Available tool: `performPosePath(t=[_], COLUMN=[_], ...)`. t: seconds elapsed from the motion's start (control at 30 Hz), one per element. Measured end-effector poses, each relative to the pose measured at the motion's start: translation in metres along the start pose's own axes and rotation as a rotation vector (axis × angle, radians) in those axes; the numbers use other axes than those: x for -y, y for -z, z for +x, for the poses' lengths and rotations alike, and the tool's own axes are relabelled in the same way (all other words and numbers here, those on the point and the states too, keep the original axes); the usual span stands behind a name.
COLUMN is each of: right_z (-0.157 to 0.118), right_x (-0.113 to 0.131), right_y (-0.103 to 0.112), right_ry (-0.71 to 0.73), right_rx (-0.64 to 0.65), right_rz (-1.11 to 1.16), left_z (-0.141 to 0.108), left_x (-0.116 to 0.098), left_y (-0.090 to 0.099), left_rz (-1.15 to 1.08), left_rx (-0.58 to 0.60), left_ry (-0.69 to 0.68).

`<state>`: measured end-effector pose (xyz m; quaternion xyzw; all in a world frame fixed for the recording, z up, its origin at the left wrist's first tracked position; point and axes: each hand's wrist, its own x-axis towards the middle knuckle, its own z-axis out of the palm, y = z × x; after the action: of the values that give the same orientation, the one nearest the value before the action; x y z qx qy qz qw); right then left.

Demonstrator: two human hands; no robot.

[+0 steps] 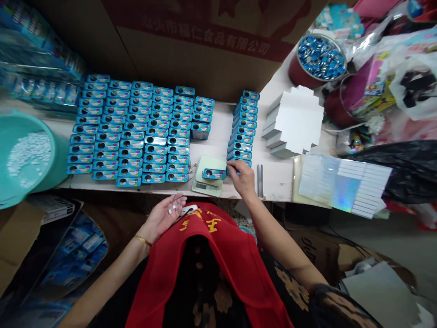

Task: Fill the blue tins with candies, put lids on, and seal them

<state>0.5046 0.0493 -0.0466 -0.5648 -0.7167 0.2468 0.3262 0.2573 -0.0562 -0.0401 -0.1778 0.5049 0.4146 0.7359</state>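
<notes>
My left hand [165, 213] is palm up at the table's front edge, with several small white pieces [172, 208] resting on its fingers. A small blue tin box [213, 173] with a round hole lies on the pale green kitchen scale [207, 187]. At the tin's right end, my right hand [241, 176] pinches it between thumb and fingertips. To the left of the scale stand several columns of blue tin boxes [133, 132]. Another column of tins [244, 125] runs just behind my right hand.
A green basin [56, 168] of white pieces stands at far left. On the right are folded white cartons [297, 118], a metal strip [260, 180], a pot of blue caps [300, 75] and shiny sheets [344, 184]. A large cardboard box [191, 59] closes off the back.
</notes>
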Motion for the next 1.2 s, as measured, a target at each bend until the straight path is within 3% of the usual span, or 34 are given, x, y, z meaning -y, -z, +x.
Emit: performPosePath(t=[0.13,0.3,0.43,0.63,0.73,0.83,0.97,1.07,1.13,1.2], right_z=[-0.005,-0.01,-0.009,-0.007,0.007,0.041,0.1,0.12,0.111,0.085], right_x=[-0.01,-0.012,-0.013,-0.003,0.004,0.006,0.004,-0.004,-0.014,-0.026], right_y=[0.011,0.011,0.005,-0.015,-0.025,-0.04,-0.077,-0.094,-0.084,-0.054], right_ry=[-0.109,-0.102,-0.024,0.118,0.14,0.151,0.125,0.118,0.144,0.159], right_rx=[-0.046,-0.036,0.093,0.453,0.542,0.482,0.379,0.35,0.286,0.192], right_rz=[0.024,0.037,-0.053,-0.371,-0.432,-0.428,-0.423,-0.396,-0.368,-0.357], left_z=[0.003,0.004,0.004,0.005,0.003,-0.001,-0.004,-0.004,-0.004,-0.004], left_x=[-0.002,-0.003,-0.003,-0.003,-0.005,-0.008,-0.01,-0.012,-0.014,-0.016], left_y=[0.001,-0.001,-0.003,0.002,0.004,0.006,0.012,0.015,0.015,0.014], left_rz=[-0.002,0.013,0.0,0.022,0.019,-0.002,-0.029,-0.037,-0.04,-0.037], left_rx=[-0.131,-0.136,-0.134,-0.111,-0.118,-0.15,-0.177,-0.188,-0.197,-0.197], left_ry=[-0.093,-0.088,-0.094,-0.098,-0.112,-0.125,-0.139,-0.133,-0.124,-0.116])
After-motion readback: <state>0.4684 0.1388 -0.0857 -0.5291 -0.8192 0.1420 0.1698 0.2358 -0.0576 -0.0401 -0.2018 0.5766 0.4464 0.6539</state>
